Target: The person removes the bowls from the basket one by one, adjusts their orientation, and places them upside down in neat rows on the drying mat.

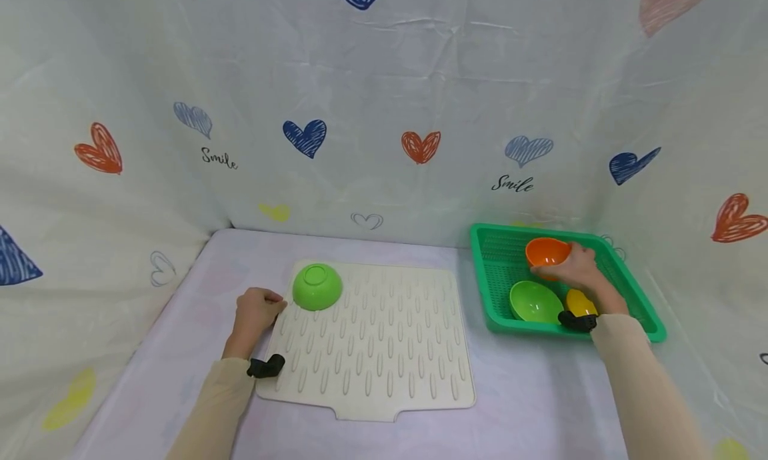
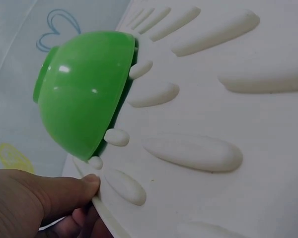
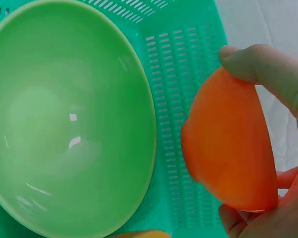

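Note:
With thumb and fingers on opposite sides of its rim, my right hand (image 1: 573, 268) holds an orange bowl (image 3: 231, 144) over the green basket (image 1: 489, 280). Below it in the basket sit a light green bowl (image 1: 536, 303), opening upward, and a yellow item (image 1: 579, 303) partly covered by the wrist. My left hand (image 1: 259, 308) pinches the left edge of a cream ridged drying mat (image 1: 384, 340) between thumb and fingers. Right beside those fingers, a green bowl (image 2: 84, 94) rests upside down on the mat's far left corner.
A pale cloth covers the table (image 1: 528, 393), and a sheet printed with hearts (image 1: 420, 147) hangs behind and at both sides. The basket's raised walls stand to the right of the mat, close to the back sheet.

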`<control>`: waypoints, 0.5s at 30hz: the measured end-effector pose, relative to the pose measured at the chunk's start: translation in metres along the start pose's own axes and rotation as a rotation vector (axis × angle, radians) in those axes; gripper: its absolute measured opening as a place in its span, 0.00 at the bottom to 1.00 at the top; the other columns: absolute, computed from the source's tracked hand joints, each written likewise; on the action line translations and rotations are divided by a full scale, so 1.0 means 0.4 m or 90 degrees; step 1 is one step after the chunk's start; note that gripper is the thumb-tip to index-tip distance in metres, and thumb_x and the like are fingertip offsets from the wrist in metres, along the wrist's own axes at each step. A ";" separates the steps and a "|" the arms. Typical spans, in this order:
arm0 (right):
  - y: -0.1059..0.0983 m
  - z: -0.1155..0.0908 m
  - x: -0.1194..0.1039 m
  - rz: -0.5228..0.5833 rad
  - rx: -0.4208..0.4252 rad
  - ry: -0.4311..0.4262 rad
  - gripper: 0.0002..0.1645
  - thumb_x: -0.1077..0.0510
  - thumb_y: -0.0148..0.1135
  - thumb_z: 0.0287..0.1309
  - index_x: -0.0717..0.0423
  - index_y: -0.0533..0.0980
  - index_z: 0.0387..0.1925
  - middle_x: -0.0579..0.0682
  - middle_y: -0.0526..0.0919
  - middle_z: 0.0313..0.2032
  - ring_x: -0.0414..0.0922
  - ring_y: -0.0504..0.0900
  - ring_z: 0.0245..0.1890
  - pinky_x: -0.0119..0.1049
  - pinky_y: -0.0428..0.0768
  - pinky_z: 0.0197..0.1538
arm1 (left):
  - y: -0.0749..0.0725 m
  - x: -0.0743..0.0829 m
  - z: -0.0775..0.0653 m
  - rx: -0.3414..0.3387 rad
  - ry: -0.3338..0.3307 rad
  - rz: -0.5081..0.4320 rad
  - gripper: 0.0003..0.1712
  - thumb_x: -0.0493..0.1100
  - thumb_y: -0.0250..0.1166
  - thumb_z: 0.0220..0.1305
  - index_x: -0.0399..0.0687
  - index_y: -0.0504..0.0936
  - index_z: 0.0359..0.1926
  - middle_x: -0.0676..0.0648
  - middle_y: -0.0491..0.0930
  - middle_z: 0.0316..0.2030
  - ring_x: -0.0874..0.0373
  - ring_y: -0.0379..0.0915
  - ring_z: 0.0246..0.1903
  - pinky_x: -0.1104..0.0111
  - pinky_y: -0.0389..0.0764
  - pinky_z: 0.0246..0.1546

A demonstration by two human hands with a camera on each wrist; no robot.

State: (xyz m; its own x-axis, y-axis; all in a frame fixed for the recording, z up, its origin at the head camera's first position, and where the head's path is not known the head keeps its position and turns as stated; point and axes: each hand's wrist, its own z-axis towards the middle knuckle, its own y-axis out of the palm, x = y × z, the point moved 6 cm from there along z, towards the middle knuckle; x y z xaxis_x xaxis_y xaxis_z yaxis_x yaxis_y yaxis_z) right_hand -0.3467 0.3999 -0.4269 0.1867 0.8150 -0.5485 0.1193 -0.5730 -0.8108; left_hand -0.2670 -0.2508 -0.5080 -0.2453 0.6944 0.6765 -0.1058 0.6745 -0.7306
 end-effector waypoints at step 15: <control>0.008 -0.043 -0.021 0.080 0.065 -0.075 0.69 0.35 0.71 0.59 0.73 0.43 0.76 0.77 0.63 0.65 0.69 0.70 0.58 0.60 0.80 0.54 | 0.001 0.001 0.004 -0.003 0.002 0.005 0.14 0.38 0.67 0.67 0.28 0.86 0.44 0.32 0.87 0.37 0.43 0.84 0.34 0.52 0.85 0.37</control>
State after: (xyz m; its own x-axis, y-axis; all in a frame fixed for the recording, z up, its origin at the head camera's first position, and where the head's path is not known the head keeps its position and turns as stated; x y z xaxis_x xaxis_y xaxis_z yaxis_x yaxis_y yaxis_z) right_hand -0.3310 0.3895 -0.4214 0.0785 0.7450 -0.6624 0.0020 -0.6646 -0.7472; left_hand -0.2687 -0.2510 -0.5082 -0.2438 0.7002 0.6710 -0.0996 0.6702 -0.7355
